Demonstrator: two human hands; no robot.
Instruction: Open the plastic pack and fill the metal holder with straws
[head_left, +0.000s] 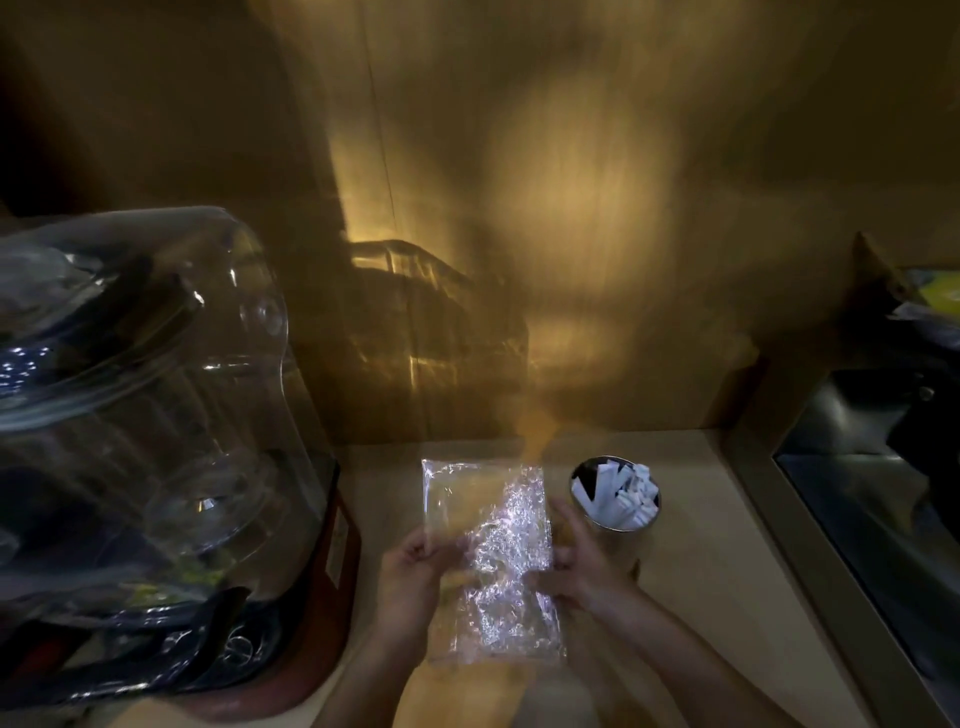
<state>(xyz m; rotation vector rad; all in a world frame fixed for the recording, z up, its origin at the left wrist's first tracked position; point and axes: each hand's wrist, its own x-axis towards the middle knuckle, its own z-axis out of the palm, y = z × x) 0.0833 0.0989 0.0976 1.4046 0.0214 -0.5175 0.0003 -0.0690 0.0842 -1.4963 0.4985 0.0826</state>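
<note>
The crinkled plastic pack (493, 551) is held between both grips, left hand (415, 566) and right hand (582, 561) clenched on its side edges; the metal holder (615, 499) stands just beside.

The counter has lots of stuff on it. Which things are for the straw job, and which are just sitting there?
For the job: plastic pack, held by the left hand and right hand; metal holder; white wrapped straws standing in it.

Just sitting there: big clear blender jar; dark clutter far right.
</note>
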